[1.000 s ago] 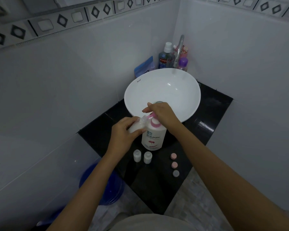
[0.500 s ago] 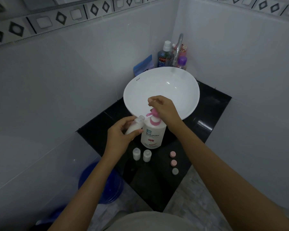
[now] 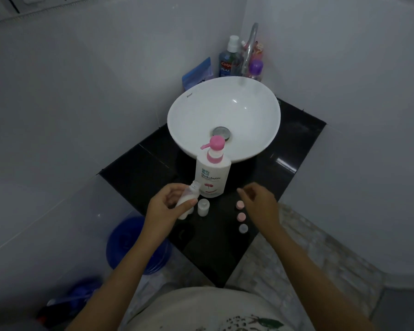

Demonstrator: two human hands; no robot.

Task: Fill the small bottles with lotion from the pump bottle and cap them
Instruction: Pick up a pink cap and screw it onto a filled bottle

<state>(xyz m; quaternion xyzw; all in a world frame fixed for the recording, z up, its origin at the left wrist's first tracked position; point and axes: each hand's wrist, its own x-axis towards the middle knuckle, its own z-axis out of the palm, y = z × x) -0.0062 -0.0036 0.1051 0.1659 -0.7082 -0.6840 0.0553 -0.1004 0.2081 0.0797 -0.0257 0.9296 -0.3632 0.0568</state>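
The white pump bottle [image 3: 210, 176] with a pink pump head stands on the black counter [image 3: 139, 173], in front of the basin. My left hand [image 3: 165, 206] grips a small clear bottle [image 3: 188, 199], tilted, uncapped, with white lotion in its lower part. A second small bottle [image 3: 203, 207] stands uncapped on the counter beside it; another is mostly hidden behind my left hand. My right hand [image 3: 261, 203] hovers with fingers apart just right of two pink caps [image 3: 239, 205] [image 3: 241, 216] and a pale cap [image 3: 243, 228], touching none.
A white vessel basin [image 3: 256, 111] fills the back of the counter, with a tap [image 3: 250, 47], a mouthwash bottle [image 3: 228, 60] and other toiletries behind it. A blue bucket [image 3: 132, 244] stands on the floor at the left. Walls close in on both sides.
My right hand left the pump head and dropped down to the caps. My left hand pulled the small bottle away from the spout, toward me. The pump head has risen.
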